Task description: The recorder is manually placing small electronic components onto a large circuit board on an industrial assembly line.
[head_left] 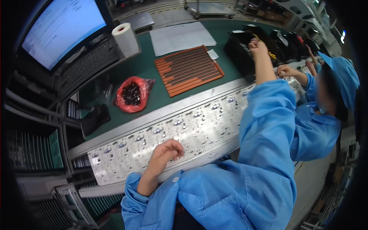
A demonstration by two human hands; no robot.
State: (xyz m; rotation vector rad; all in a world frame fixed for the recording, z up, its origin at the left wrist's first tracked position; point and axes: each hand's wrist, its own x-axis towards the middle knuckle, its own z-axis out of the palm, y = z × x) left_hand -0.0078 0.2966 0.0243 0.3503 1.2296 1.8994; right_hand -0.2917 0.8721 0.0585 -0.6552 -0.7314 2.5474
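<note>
My left hand (165, 154) is over the near edge of a long pale board panel (203, 126) dotted with small components. Its fingers are curled in, and whatever they may hold is hidden. My right arm reaches far across to a black bin (238, 51) at the back right. Above that bin my right hand (258, 46) is closed, with a small yellow part (256, 37) showing at the fingertips. More yellow parts (272, 56) lie beside it in the bin area. The panel lies along a metal rail (153, 122).
An orange tray with dark strips (191, 71), white papers (182, 36) and a red bag of dark parts (134, 95) lie on the green bench. A label roll (125, 39), keyboard (86, 63) and monitor (63, 28) stand left. A co-worker (318, 115) works close at right.
</note>
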